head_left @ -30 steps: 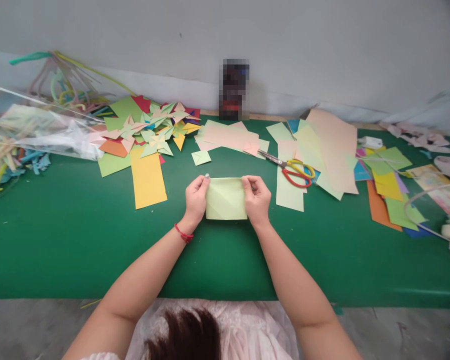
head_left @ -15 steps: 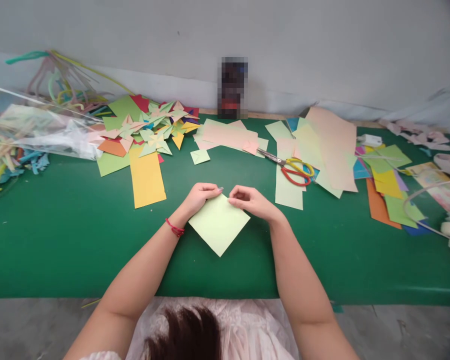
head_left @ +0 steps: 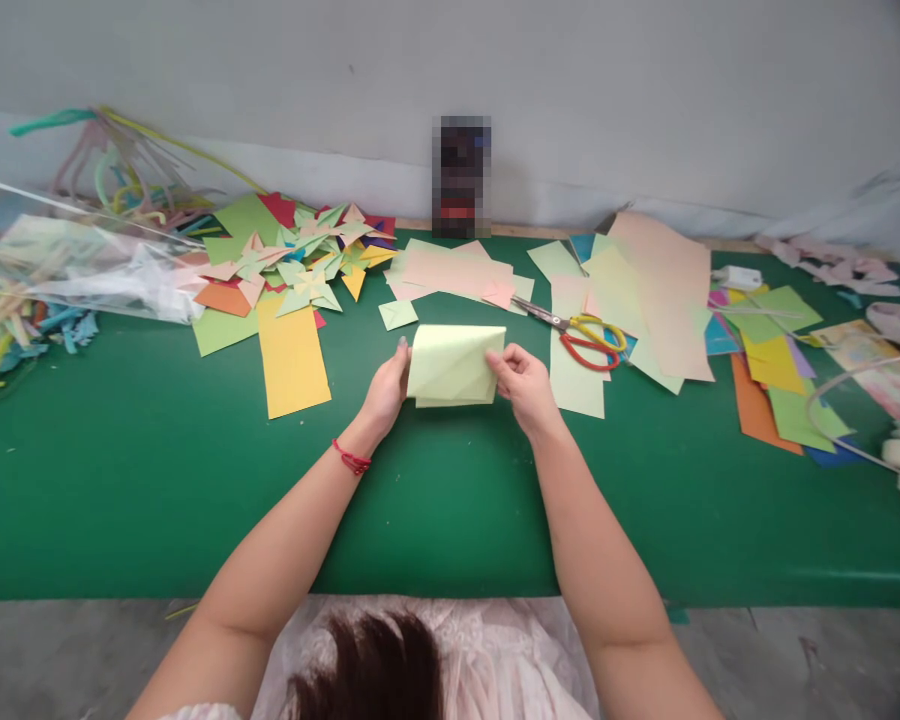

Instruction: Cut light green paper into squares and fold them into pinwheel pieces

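Observation:
A pale green sheet of paper (head_left: 454, 368) is bent over on itself, its rounded top edge facing the wall. My left hand (head_left: 388, 388) grips its left side, thumb upright along the edge. On the right side my right hand (head_left: 521, 378) pinches the paper between thumb and curled fingers. A faint diagonal crease crosses the sheet. Just beyond it lies a small folded green paper square (head_left: 398, 315). Scissors (head_left: 589, 338) with red and yellow handles rest past my right hand, over pale green and pink paper.
Folded paper stars (head_left: 311, 285) lie heaped at the back left beside a yellow paper strip (head_left: 295, 355). A clear bag (head_left: 120, 270) of paper strips sits further left. Coloured sheets (head_left: 776, 360) and a white cable (head_left: 832, 385) are on the right. A blurred dark upright object (head_left: 461, 175) leans on the wall.
The green paper was lying flat as a diamond under both hands; now it is turned and bent over. My left hand moved to its left edge, my right hand to its right edge.

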